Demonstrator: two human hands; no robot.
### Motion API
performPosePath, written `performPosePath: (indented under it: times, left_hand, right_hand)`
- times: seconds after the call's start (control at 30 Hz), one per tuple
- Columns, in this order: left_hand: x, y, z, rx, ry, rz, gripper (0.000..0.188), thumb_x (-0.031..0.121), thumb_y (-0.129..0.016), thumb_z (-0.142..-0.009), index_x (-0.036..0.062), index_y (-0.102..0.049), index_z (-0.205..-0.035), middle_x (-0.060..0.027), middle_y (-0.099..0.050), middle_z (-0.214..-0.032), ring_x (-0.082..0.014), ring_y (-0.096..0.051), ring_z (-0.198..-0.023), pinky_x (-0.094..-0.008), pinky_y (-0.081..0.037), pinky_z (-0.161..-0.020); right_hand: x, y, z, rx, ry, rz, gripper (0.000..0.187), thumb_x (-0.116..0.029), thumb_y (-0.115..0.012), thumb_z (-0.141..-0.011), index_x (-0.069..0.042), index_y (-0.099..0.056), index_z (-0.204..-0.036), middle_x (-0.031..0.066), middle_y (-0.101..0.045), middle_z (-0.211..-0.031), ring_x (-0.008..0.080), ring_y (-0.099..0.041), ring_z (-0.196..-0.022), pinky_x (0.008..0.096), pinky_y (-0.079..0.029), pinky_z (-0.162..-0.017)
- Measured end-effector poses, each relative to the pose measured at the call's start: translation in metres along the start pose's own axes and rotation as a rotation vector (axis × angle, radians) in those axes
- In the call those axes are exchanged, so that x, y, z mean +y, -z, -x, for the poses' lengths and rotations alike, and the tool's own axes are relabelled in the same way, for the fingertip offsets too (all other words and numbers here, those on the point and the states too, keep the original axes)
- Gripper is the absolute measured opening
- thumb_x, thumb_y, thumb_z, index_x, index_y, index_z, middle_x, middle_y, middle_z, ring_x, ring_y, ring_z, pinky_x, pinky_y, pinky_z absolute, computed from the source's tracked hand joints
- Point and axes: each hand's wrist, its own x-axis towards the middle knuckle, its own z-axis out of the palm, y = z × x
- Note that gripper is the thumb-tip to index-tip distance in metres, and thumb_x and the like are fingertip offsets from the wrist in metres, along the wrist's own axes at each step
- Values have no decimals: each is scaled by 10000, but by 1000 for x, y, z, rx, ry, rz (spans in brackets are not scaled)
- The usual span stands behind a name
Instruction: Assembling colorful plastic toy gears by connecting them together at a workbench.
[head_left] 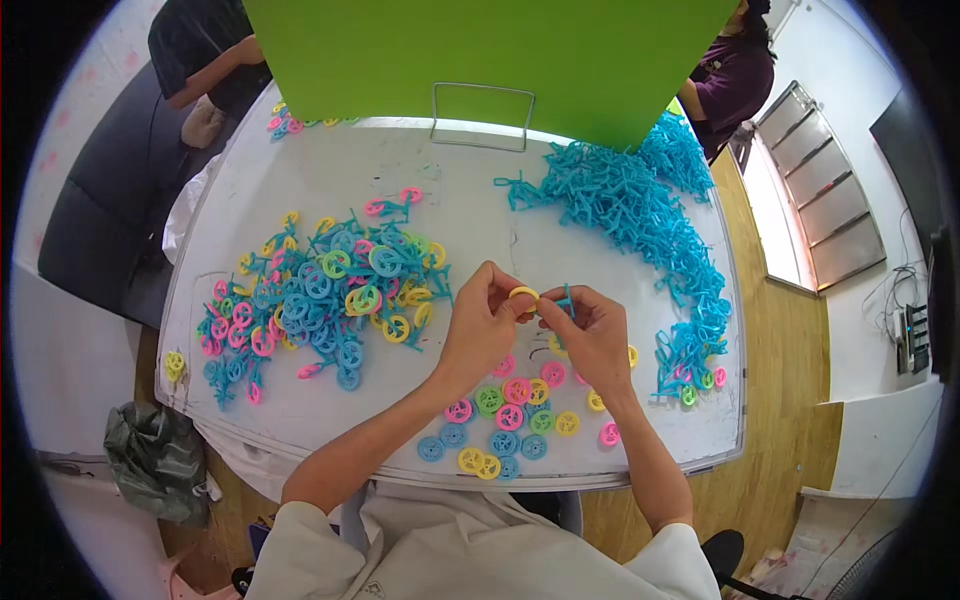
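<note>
Now pinching yellow wheel (524,290) in left hand (480,322), blue piece (568,299) beside wheel in right hand (592,338); might drop wheel from squeezing too softly.

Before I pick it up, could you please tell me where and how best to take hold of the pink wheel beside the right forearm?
The pink wheel looks easiest to take by opposite edges of its round rim, from above and the left: it lies flat on the tabletop, and the right forearm crowds its right side.
</note>
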Motion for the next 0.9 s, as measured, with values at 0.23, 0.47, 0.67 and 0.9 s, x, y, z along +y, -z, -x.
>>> performPosePath:
  times: [0.23,0.47,0.67,0.9]
  left_hand:
    - [-7,3,-2,27,-146,-153,92,14,-606,-890,13,-514,-889,-48,-601,-817,-89,-569,-729,-225,-489,-673]
    - [3,4,-5,50,-164,-116,65,24,-589,-905,-4,-569,-960,-55,-637,-856,-93,-605,-764,-230,-498,-647]
    - [2,3,0,-10,-197,-43,164,14,-521,-939,-22,-609,-1073,-84,-662,-904,-126,-637,-840,-255,-552,-749]
    - [1,3,0,8,-126,9,171,17,-514,-945,-30,-590,-1091,-102,-661,-959,-142,-643,-886,-273,-567,-777]
  right_hand:
    - [-4,-2,-2,-24,-78,-253,275,-79,-651,-882,32,-593,-1127,64,-676,-799,120,-661,-788,202,-491,-652]
    - [4,-1,-2,52,222,-59,240,-22,-634,-874,19,-594,-1108,101,-695,-834,157,-687,-836,252,-533,-722]
    - [0,-1,-2,221,461,309,140,-85,-702,-824,-69,-676,-962,108,-697,-786,212,-692,-677,278,-521,-574]
    - [-1,2,0,123,483,394,149,-113,-716,-817,-78,-681,-958,92,-705,-794,210,-697,-668,286,-527,-576]
